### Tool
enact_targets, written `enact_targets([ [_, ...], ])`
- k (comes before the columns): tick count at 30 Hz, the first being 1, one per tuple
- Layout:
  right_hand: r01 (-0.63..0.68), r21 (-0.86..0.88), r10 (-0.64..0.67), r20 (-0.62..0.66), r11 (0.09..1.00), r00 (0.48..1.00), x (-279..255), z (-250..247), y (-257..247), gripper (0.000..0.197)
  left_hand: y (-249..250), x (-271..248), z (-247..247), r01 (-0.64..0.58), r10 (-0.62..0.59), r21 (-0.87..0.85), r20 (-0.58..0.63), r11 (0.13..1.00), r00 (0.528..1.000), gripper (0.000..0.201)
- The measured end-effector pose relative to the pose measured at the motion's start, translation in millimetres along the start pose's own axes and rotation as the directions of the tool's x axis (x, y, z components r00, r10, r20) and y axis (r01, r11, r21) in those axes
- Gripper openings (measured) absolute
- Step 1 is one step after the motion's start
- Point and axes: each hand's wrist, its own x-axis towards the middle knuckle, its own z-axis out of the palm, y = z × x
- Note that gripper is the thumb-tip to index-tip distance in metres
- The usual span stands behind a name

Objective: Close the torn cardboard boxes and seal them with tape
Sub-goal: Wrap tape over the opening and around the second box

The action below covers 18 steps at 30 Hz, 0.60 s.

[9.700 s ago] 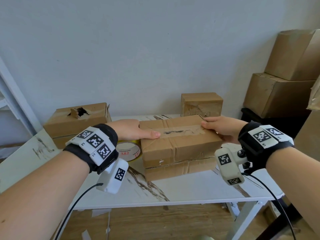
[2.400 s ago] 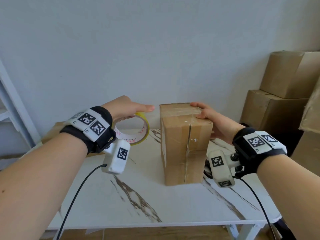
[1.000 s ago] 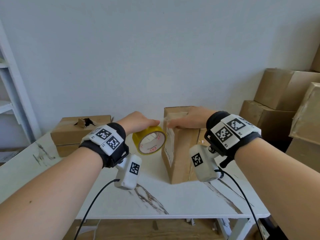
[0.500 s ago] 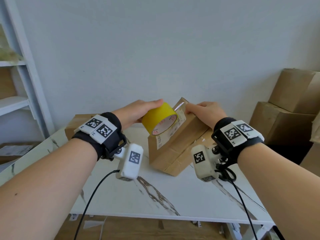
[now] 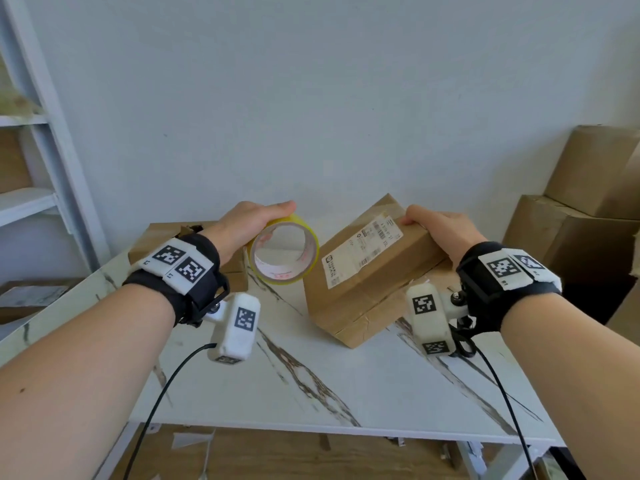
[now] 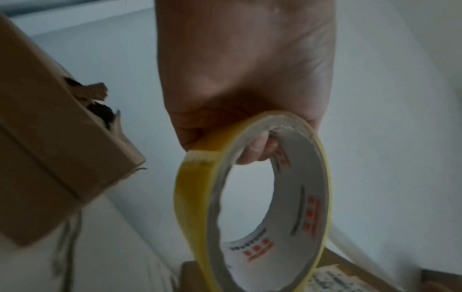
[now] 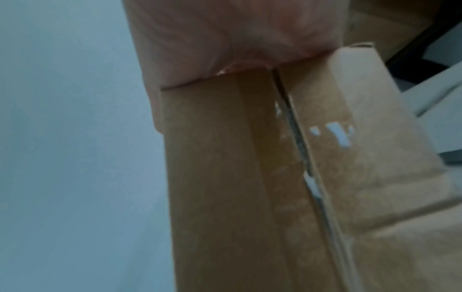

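Note:
A brown cardboard box point(image 5: 367, 271) with a white shipping label leans tilted on the marble table point(image 5: 346, 393), its lower corner on the surface. My right hand point(image 5: 440, 230) grips its raised far end; in the right wrist view the palm point(image 7: 237, 39) lies against the box point(image 7: 237, 187), whose end seam gapes. My left hand point(image 5: 252, 220) holds a yellow tape roll point(image 5: 284, 254) in the air left of the box, thumb inside the core point(image 6: 260, 150). A second box point(image 6: 50, 148) with a torn hole stands behind my left wrist.
Stacked cardboard boxes point(image 5: 581, 220) stand at the right beside the table. A white shelf frame point(image 5: 41, 133) rises at the left. The wall is close behind the table. Paper scraps lie on the wooden floor point(image 5: 194, 441) under the front edge.
The box went from standing on end to leaning tilted, and it has moved right, away from the tape roll. My left hand turned the roll so its opening faces me.

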Motion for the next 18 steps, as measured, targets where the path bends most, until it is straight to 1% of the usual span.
enact_targets([
  [1, -0.018, 0.010, 0.018, -0.002, 1.000, 1.000, 0.7, -1.1, 2.1, 0.028, -3.1, 0.0, 0.3, 0.005, -0.004, 0.014, -0.014, 1.000, 1.000, 0.056],
  [3, -0.038, 0.025, 0.038, -0.004, 0.999, 0.999, 1.3, -1.6, 2.7, 0.030, -6.2, 0.8, 3.4, 0.021, -0.020, 0.029, -0.021, 0.999, 1.000, 0.047],
  [6, -0.069, 0.060, 0.070, -0.012, 0.996, 0.998, 2.5, -2.2, 4.3, 0.034, -4.9, 3.0, 5.2, 0.022, -0.021, 0.072, -0.026, 0.997, 0.999, 0.047],
  [7, -0.081, 0.076, 0.083, -0.015, 0.994, 0.996, 3.1, -3.8, 6.5, 0.036, -5.0, 4.0, 4.2, 0.007, -0.004, 0.122, -0.032, 0.992, 0.999, 0.047],
  [9, -0.108, 0.123, 0.111, -0.018, 0.987, 0.994, 3.5, -6.0, 13.0, 0.034, -9.2, 3.3, 1.2, -0.025, 0.036, 0.305, -0.029, 0.952, 0.999, 0.049],
  [11, -0.113, 0.147, 0.116, -0.014, 0.983, 0.993, 4.2, -6.4, 16.3, 0.030, -15.7, 3.3, 1.1, -0.004, 0.004, 0.427, 0.000, 0.904, 1.000, 0.050],
  [13, -0.118, 0.167, 0.121, -0.011, 0.979, 0.993, 3.1, -5.1, 16.5, 0.029, -22.1, 4.1, 3.9, 0.045, -0.074, 0.448, 0.048, 0.893, 0.996, 0.054],
  [14, -0.119, 0.177, 0.122, -0.008, 0.977, 0.993, 3.0, -4.3, 15.9, 0.029, -23.5, 4.2, 5.8, 0.052, -0.090, 0.439, 0.065, 0.897, 0.994, 0.055],
  [15, -0.122, 0.186, 0.125, -0.003, 0.975, 0.992, 2.7, -4.2, 15.6, 0.030, -24.2, 4.9, 7.5, 0.059, -0.098, 0.432, 0.068, 0.900, 0.993, 0.058],
  [18, -0.136, 0.199, 0.137, 0.012, 0.970, 0.991, 4.7, -6.2, 20.2, 0.034, -21.8, 5.1, 8.7, 0.022, -0.057, 0.460, 0.062, 0.888, 0.996, 0.061],
])
